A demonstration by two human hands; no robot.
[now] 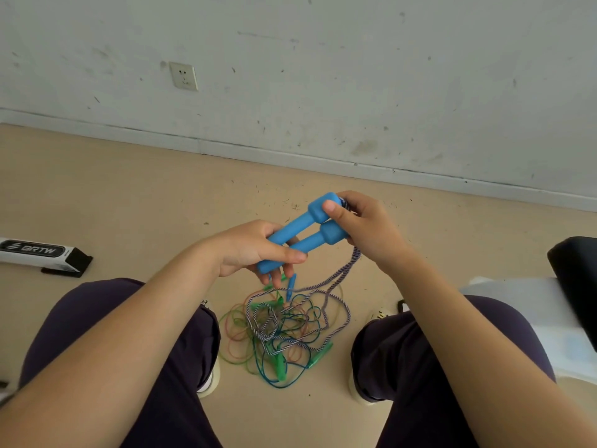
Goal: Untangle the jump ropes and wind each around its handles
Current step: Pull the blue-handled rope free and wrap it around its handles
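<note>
Two blue handles point(307, 231) sit side by side, up in the air between both hands, over the floor point(129, 195). They are thick and smooth, matte bright blue, each with a fat rounded head at the upper right end and a slimmer shaft running down to the left.

The left hand point(248, 250) grips the slim ends: thumb laid across the top of the shafts, the other fingers curled underneath, tips poking out below. The right hand point(365, 227) holds the fat ends, thumb pressed on the head of the upper handle, fingers wrapped round the far side, where they are hidden.

From under the right fingers a braided rope point(342, 276) drops away, purple and white in a twisted pattern, thicker than the rest. It hangs slack and runs down into the tangle point(281, 328) on the floor, straight below the left fingertips and between the person's knees.

That pile is a proper knot: the braided rope loops through thin glossy cords in green, blue and orange-red. Small green handles point(281, 370) stick out near the bottom of it, one more out to the right, and a small blue piece point(291, 286) dangles just under the left fingers.

Well off to the left of the left hand lies a long white and black box point(42, 253) on the floor.
</note>
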